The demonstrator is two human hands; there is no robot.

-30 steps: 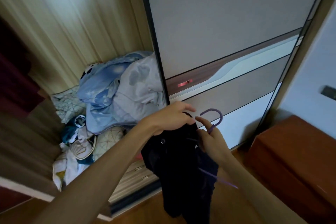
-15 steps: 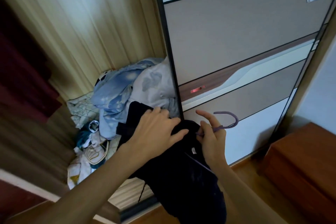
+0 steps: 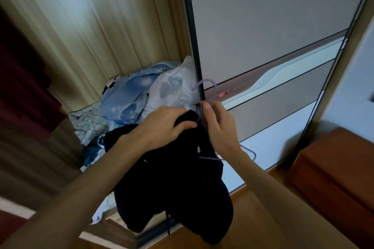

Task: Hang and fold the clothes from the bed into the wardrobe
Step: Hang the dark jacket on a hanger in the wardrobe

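Dark navy fabric garment (image 3: 174, 178) hangs in front of you, held up between both hands just ahead of the dark edge of the grey-and-white panelled sliding wardrobe door (image 3: 273, 36). Its long axis runs straight down: the bunched top sits at your hands and the loose bulk drops toward the wooden floor (image 3: 253, 218), with a thin cord dangling from its lower edge.

Your left hand (image 3: 164, 125) is clenched over the gathered top of the garment, fingers curled into the cloth. Your right hand (image 3: 220, 127) is just beside it, thumb and fingers pinched round the neck of the thin lilac plastic hanger (image 3: 208, 85).

The hanger stands roughly upright. Its hook rises above your right hand and points up, the open end of the curve turned left, crossing the door's edge. One lilac arm slopes down and out to the right past your wrist; another short length shows against the dark cloth below your hand. The rest is hidden by the garment and your hand.

Left of the door's edge lies a crumpled heap of pale blue and white fabrics (image 3: 141, 95), backed by a pleated beige curtain (image 3: 91, 16). A brown wooden cabinet (image 3: 334, 168) stands at the right.
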